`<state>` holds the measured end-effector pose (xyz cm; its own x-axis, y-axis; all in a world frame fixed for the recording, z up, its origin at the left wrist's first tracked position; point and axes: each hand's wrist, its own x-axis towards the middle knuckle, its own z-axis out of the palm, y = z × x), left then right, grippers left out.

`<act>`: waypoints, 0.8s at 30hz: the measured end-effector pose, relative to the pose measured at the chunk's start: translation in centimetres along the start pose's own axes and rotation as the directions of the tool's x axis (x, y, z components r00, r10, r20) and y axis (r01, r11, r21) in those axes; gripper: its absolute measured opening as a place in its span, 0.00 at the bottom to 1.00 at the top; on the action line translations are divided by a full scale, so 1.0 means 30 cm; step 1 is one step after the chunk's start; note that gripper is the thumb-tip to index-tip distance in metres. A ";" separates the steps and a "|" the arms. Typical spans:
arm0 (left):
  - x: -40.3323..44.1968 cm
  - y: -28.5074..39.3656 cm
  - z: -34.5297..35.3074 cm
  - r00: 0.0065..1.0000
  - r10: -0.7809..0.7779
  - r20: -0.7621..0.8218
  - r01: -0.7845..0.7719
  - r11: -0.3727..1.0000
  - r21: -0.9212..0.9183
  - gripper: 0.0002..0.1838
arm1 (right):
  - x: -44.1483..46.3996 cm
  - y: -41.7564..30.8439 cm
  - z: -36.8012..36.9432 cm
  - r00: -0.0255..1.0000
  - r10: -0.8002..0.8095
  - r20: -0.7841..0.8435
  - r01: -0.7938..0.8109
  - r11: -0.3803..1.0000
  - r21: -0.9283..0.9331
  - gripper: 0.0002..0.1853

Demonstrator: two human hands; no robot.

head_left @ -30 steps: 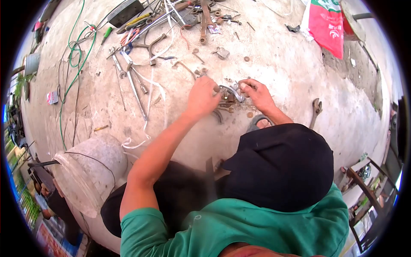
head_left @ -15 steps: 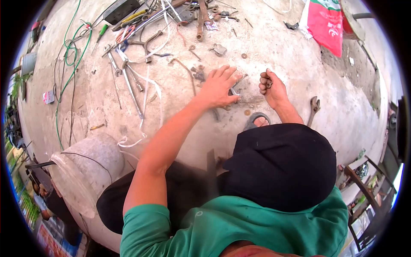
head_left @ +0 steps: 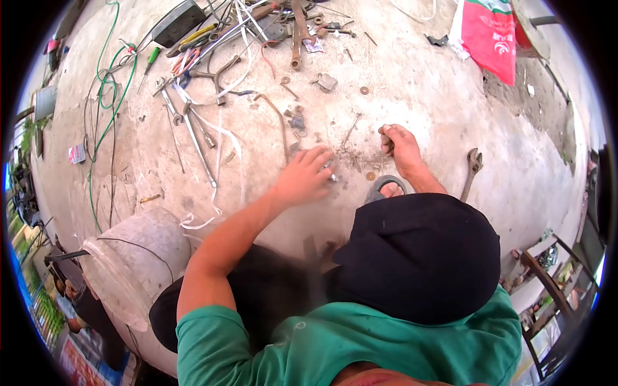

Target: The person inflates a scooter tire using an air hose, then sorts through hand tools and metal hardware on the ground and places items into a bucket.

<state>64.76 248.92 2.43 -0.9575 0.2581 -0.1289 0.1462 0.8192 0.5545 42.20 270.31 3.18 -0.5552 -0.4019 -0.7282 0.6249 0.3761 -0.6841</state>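
My left hand [head_left: 305, 175] is low over the concrete floor, its fingers bent and drawn together. A small shiny metal piece [head_left: 333, 177] shows at its fingertips; most of it is hidden. My right hand [head_left: 402, 152] is closed in a pinch above the sandalled foot [head_left: 390, 190]. Something small and dark is between its fingers, too covered to name. Between the hands, a thin bolt [head_left: 351, 128] lies on the dirt-stained floor. A small dark metal part [head_left: 296, 121] and a bent rod [head_left: 277, 116] are beyond my left hand.
Wrenches and other tools [head_left: 296, 38] are heaped at the back. An adjustable wrench [head_left: 473, 170] lies at right, near a washer [head_left: 370, 175]. A white bucket [head_left: 138, 241] lies tipped at left. A red bag [head_left: 492, 45] is at back right. Green cable [head_left: 96, 138] trails along the left.
My left hand has moved back toward me and left, its spread fingers drawing in, the shiny piece moving with it. My right hand has lowered slightly and turned, still closed.
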 end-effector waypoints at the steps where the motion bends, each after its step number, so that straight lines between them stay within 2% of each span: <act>1: 0.000 0.000 -0.024 1.000 -0.008 0.023 0.009 1.000 -0.024 0.41 | 0.004 0.002 0.006 1.000 -0.001 0.001 0.001 1.000 -0.024 0.13; 4: -0.008 -0.007 -0.075 0.998 0.032 0.061 -0.028 0.998 -0.060 0.41 | 0.003 -0.014 0.040 1.000 0.010 0.003 -0.009 0.997 -0.079 0.14; 7: -0.007 -0.032 -0.093 0.992 0.098 0.079 -0.101 0.995 0.025 0.33 | 0.009 -0.004 0.055 0.999 -0.008 0.033 0.010 0.997 -0.072 0.14; 10: -0.010 -0.016 -0.088 0.995 0.086 0.048 -0.090 0.994 0.069 0.28 | -0.002 0.000 0.068 0.998 -0.029 0.050 0.033 0.997 -0.064 0.14; 13: -0.028 -0.019 -0.056 0.998 0.046 0.039 -0.044 0.998 -0.038 0.29 | -0.005 0.022 0.065 0.998 -0.026 0.054 0.030 0.996 -0.080 0.14; 14: -0.036 -0.037 -0.022 0.993 0.082 -0.089 -0.085 0.996 -0.027 0.25 | -0.005 0.036 0.076 0.999 -0.019 0.046 0.023 0.995 -0.093 0.14; 17: 0.001 0.004 -0.050 0.985 -0.026 -0.170 0.015 0.997 -0.070 0.21 | -0.032 0.044 0.075 1.000 -0.030 -0.009 0.028 0.991 -0.132 0.16; 18: -0.002 -0.021 0.002 0.980 -0.077 -0.185 0.067 0.996 -0.056 0.13 | -0.035 0.069 0.099 0.987 -0.121 -0.106 0.101 0.979 -0.177 0.16; 19: 0.012 -0.003 -0.010 0.979 -0.110 -0.173 0.107 0.994 -0.027 0.13 | -0.069 0.016 0.102 0.994 -0.091 -0.067 0.072 0.966 -0.249 0.16; 20: 0.018 -0.006 -0.005 0.974 -0.091 -0.210 0.090 0.996 -0.011 0.14 | -0.077 0.022 0.107 0.993 -0.106 -0.053 0.094 0.977 -0.192 0.16; 21: 0.023 -0.002 -0.001 0.970 -0.138 -0.200 0.140 0.990 -0.007 0.14 | -0.081 0.037 0.124 0.993 -0.119 -0.013 0.117 0.985 -0.129 0.15; 24: 0.038 0.007 -0.029 0.968 -0.193 -0.159 0.190 0.981 -0.033 0.15 | -0.063 0.073 0.177 0.999 -0.051 0.002 0.051 0.999 -0.012 0.15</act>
<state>63.47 248.95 3.12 -0.9948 0.0109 -0.1013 -0.0465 0.8359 0.5469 47.52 267.46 3.28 -0.5855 -0.4224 -0.6919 0.5888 0.3650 -0.7211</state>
